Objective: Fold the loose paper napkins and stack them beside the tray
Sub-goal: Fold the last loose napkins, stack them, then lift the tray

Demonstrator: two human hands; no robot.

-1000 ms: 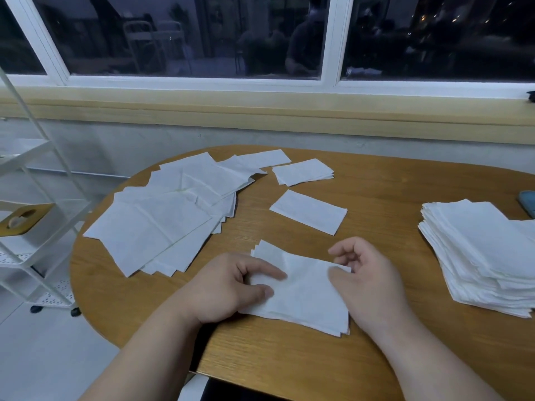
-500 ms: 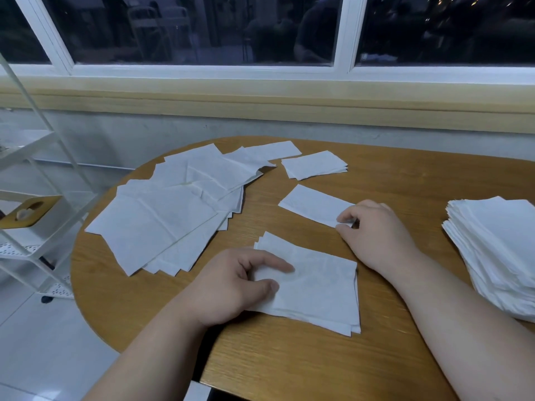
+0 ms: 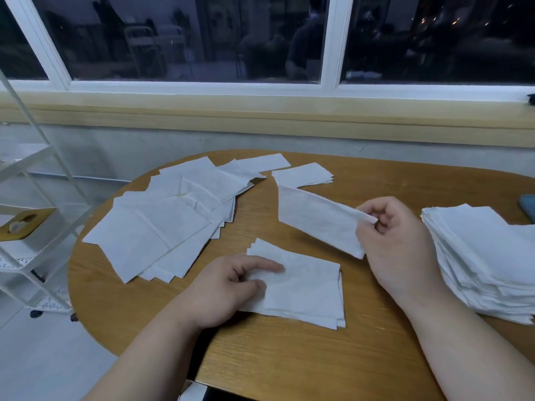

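My right hand [image 3: 396, 244] pinches one corner of a folded white napkin [image 3: 315, 221] and holds it lifted above the table. A small stack of folded napkins [image 3: 309, 290] lies near the front edge, and my left hand [image 3: 228, 287] rests on its left part with the index finger stretched over it. Several unfolded napkins [image 3: 173, 218] lie spread in an overlapping heap on the left half of the table. Another small folded pile [image 3: 304, 175] sits at the back. No tray shows in view.
The round wooden table [image 3: 289, 366] stands under a window sill. A tall stack of napkins [image 3: 489, 261] fills the right side, with a dark blue object [image 3: 528, 206] behind it. A white wire shelf [image 3: 31, 227] holding a yellow box stands left of the table.
My right hand left the front stack, reached to the single folded napkin behind it, took its corner and lifted it off the table. My left hand stayed on the stack.
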